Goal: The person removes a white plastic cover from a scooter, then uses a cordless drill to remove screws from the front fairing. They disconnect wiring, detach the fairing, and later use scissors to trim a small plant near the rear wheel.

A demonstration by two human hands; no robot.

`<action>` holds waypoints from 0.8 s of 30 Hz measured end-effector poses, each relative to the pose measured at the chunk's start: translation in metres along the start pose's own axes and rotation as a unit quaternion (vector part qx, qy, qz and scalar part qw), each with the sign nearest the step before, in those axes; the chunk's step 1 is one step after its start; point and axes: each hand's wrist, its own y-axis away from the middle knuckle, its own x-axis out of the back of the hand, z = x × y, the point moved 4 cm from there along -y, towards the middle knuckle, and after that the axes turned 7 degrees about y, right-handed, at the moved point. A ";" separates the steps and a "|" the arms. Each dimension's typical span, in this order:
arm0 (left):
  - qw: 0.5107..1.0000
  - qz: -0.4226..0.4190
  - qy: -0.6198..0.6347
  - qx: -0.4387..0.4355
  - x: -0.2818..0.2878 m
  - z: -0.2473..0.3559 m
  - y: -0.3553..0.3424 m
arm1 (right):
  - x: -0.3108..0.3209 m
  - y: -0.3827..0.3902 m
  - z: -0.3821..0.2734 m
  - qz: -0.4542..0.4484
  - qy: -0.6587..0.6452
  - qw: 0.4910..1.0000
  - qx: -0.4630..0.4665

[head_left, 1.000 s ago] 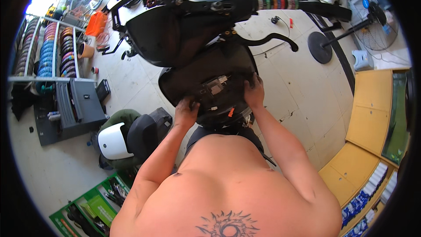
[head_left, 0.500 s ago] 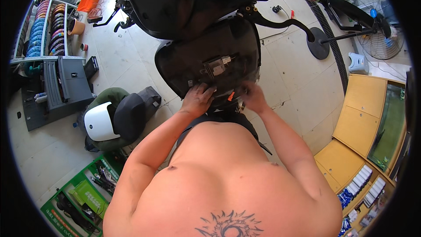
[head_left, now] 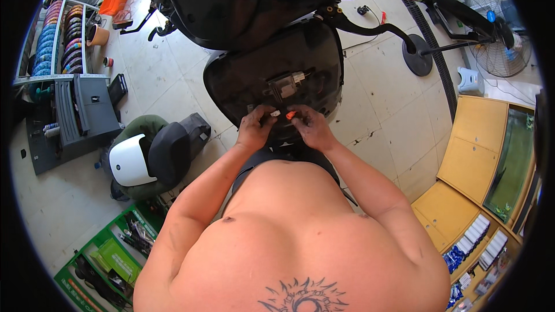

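In front of me is a dark scooter's front body panel (head_left: 231, 84), with a boxy metal part (head_left: 284, 86) lying on it. My left hand (head_left: 254, 127) is pinched on a small whitish piece (head_left: 276, 114), which resembles a plug. Just to its right, my right hand (head_left: 315, 130) grips a small orange-red piece (head_left: 290, 115) between thumb and fingers. The two pieces are close together with a narrow gap between them. Fine detail of both is too small to make out.
The scooter's handlebar section (head_left: 219, 6) overhangs the far side. A brake lever (head_left: 370, 30) juts out rightward. On the floor at left lie a white-and-black seat-like part (head_left: 133, 160) and a grey toolbox (head_left: 89, 107). A pedestal fan (head_left: 500, 52) and yellow cabinets (head_left: 474, 138) stand right.
My right hand has moved left and now has the orange-red piece in its fingers. My left hand has come up slightly, showing the whitish piece. The hands are closer together.
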 end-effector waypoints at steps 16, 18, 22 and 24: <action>0.999 -0.027 -0.016 -0.026 -0.003 0.006 -0.005 | 0.005 -0.025 -0.029 -0.048 0.158 0.986 0.004; 0.999 -0.031 -0.029 -0.014 -0.005 0.005 -0.007 | 0.005 -0.029 -0.027 -0.052 0.170 0.984 0.002; 0.998 -0.038 -0.043 0.019 -0.007 0.002 -0.011 | 0.007 -0.031 -0.029 -0.073 0.147 0.986 -0.003; 0.998 -0.042 -0.046 0.016 -0.007 0.002 -0.011 | 0.007 -0.032 -0.029 -0.088 0.154 0.984 0.009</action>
